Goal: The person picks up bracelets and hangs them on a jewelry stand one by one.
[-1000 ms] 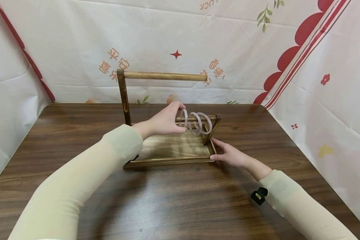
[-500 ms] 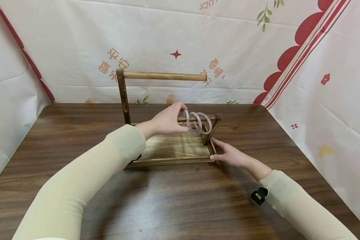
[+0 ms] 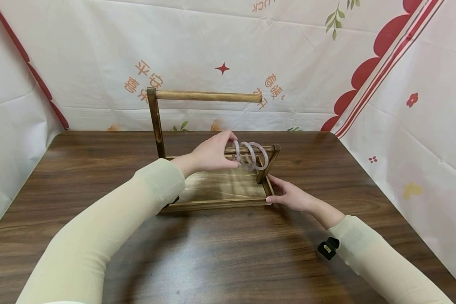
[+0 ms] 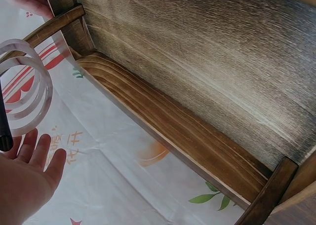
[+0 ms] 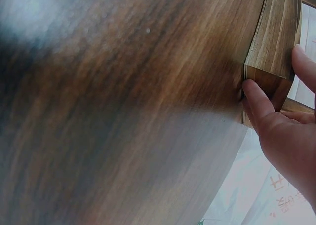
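A dark wooden jewellery rack [image 3: 220,185] has a tray base, a tall upper bar [image 3: 209,96] and a lower bar [image 3: 270,148]. Several pale lilac, see-through bangles [image 3: 267,159] hang round the lower bar near its right post. With thumb and fingertips my left hand [image 3: 210,153] pinches the leftmost bangle [image 3: 237,148]. In the left wrist view the bangles [image 4: 48,99] overlap one another above the fingers, and a dark rod crosses in front of them. My right hand [image 3: 293,196] grips the tray's right end, thumb at the front corner and fingers along the side.
The rack stands on a brown wood-grain table [image 3: 220,257]. Behind it hangs a white printed cloth [image 3: 197,50], with more cloth along both sides. The upper bar's right end [image 3: 259,98] is free, without a post.
Over the last second my left hand has slid a little to the right along the lower bar with its bangle, closer to the others. My right hand has stayed put.
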The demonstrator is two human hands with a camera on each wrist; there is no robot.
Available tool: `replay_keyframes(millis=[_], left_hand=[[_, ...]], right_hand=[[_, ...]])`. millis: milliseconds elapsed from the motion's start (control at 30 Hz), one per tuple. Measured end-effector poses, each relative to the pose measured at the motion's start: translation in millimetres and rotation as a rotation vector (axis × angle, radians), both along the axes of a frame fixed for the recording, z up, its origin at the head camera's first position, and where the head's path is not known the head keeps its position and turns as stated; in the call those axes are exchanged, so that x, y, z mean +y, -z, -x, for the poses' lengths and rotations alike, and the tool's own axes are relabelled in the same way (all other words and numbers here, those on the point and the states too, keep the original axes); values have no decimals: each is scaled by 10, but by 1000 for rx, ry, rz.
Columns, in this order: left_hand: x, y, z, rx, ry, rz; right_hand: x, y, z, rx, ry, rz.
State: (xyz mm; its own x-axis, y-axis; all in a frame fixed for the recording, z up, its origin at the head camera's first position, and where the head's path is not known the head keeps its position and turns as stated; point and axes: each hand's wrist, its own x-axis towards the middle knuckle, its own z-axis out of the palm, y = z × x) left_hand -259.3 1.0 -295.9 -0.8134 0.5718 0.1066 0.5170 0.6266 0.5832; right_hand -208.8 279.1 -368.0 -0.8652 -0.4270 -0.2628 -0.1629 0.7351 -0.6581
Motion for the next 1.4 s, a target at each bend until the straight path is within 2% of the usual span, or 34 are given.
replay_keyframes(millis=[267, 733, 967, 1400], left_hand=[[-13, -2, -1, 20, -29, 40], [-96, 80, 2, 5, -49, 18], [-202, 106, -30, -35, -38, 23], [-484, 180, -94, -100, -82, 17]], right_hand=[[-14, -6, 4, -10, -2, 4], [-27, -16, 3, -9, -9, 1], [-22, -26, 4, -9, -5, -9], [-8, -26, -7, -19, -1, -2]])
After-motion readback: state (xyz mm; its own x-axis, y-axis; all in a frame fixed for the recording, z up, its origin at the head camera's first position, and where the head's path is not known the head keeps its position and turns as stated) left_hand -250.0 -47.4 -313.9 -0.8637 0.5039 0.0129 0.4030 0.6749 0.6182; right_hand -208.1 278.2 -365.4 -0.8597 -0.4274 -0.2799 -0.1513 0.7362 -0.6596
